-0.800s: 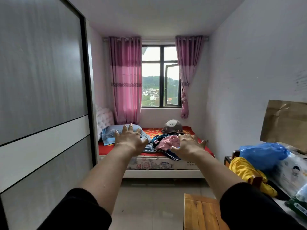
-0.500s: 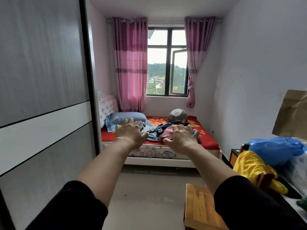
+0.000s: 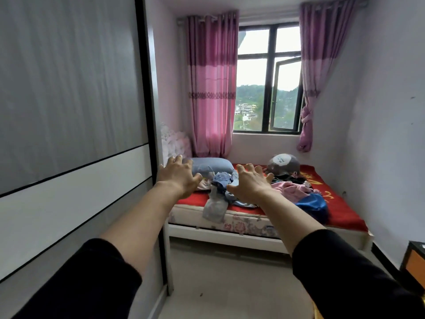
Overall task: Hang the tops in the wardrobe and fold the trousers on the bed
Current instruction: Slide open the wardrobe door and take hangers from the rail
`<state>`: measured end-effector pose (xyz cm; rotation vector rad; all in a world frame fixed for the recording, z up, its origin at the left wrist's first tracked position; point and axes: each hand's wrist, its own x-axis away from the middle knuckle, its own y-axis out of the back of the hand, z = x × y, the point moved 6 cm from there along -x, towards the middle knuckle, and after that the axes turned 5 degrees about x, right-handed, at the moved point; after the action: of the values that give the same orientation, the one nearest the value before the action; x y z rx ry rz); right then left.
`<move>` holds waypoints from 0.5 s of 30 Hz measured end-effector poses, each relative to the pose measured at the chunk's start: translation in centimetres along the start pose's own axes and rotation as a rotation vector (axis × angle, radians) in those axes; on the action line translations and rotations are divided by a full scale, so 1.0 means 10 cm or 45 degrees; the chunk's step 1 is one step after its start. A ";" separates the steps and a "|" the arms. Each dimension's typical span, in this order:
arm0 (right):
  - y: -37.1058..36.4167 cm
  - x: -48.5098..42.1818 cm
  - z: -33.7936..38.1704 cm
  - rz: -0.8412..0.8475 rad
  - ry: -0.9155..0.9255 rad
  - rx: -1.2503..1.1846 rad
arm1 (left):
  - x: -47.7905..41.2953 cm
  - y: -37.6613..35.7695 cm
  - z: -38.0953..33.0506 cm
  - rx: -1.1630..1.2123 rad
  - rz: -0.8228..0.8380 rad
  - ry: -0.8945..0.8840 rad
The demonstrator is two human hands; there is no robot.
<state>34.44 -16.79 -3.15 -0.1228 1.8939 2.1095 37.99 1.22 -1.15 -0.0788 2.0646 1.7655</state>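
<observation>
Both arms stretched fwd in black sleeves (image 3: 345,272). Left hand (image 3: 178,174) & right hand (image 3: 249,183) are apart, fingers spread and a bit curled, holding nothing, up in the air. Clothes (image 3: 219,180) lie heaped mid bed (image 3: 345,210) on the red cover: blue ones left w/ one hanging over the near edge, pink & dark ones right. Pillow (image 3: 209,164) far left. Wardrobe (image 3: 69,111) w/ grey panels fills the left. Window (image 3: 268,88) far, pink curtains (image 3: 211,88) either side.

Rumpled clothes (image 3: 264,192) heaped on red-covered bed (image 3: 345,212), wardrobe (image 3: 69,111) closed.
</observation>
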 end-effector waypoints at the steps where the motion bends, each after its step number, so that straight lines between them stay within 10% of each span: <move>1: -0.05 -0.21 0.07 -0.011 0.019 -0.002 | -0.17 -0.03 0.11 -0.006 -0.011 0.023; 15: -1.17 -2.94 1.20 0.025 0.393 -0.025 | -2.13 -0.74 1.47 -0.083 -0.105 0.341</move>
<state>67.28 -8.87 -5.12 -0.4605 2.0476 2.2278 63.75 9.02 -2.11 -0.4354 2.1486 1.8563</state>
